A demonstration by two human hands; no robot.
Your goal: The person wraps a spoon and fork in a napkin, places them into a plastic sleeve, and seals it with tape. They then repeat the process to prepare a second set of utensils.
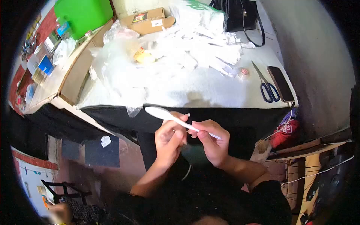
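Note:
A white plastic spoon is held in front of the table's near edge, its bowl to the left and its handle slanting down to the right. My right hand pinches the handle between thumb and fingers. The spoon's bowl end rests against my left hand, whose fingers are curled around beneath it. Beyond both hands, the white-covered table bears a spread of white paper strips.
Blue-handled scissors and a dark phone lie at the table's right, near a small tape roll. Farther back are cardboard boxes, a black bag and a green container. Part of a person shows at lower left.

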